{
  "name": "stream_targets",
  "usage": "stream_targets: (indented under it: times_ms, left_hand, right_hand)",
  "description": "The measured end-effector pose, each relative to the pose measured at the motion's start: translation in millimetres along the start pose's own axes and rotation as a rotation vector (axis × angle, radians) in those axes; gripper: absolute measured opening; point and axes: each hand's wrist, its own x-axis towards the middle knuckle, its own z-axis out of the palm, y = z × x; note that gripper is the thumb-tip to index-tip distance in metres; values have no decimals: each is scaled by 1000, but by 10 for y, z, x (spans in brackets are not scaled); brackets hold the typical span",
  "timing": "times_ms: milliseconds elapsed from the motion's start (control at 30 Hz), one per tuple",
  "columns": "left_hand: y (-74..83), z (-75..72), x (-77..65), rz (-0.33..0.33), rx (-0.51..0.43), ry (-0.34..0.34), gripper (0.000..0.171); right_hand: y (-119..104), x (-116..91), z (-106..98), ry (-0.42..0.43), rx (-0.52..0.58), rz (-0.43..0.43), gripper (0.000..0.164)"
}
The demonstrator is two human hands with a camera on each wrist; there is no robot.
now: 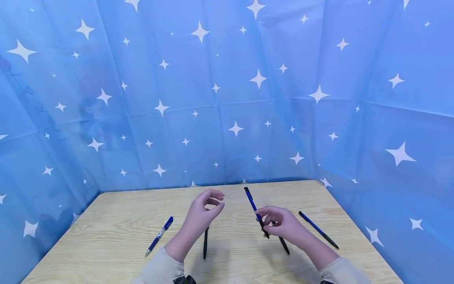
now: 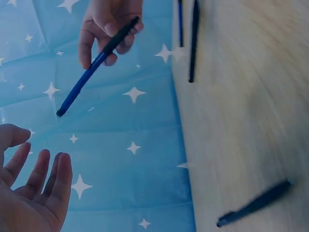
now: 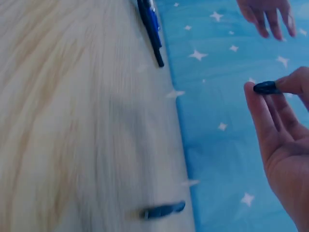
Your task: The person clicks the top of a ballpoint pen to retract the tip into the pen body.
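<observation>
My right hand pinches a blue pen with a black grip between thumb and fingers, above the table. The pen slants, its clip end up and away. In the right wrist view the pen shows nearly end-on at the fingertips. To the left, my left hand is raised with fingers loosely bent and nothing in them. It faces the right hand across a gap. One black pen lies on the table below the left hand; a dark pen lies partly hidden beneath the right hand.
A blue pen with a pale label lies on the wooden table left of the left forearm. Another blue pen with a black end lies right of the right hand. A blue star-patterned curtain hangs behind and beside the table.
</observation>
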Motion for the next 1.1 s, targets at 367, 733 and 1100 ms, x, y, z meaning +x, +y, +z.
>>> stream_targets:
  times_ms: [367, 733, 1100]
  left_hand:
    - [-251, -210, -141, -43, 177, -70, 16]
    - [-463, -459, -367, -85, 281, -102, 13]
    - [-562, -593, -490, -109, 255, -174, 15]
  right_hand:
    - [154, -137, -285, 2, -21, 109, 48]
    - [364, -285, -523, -93, -25, 151, 56]
    - [536, -435, -742, -105, 6, 258, 51]
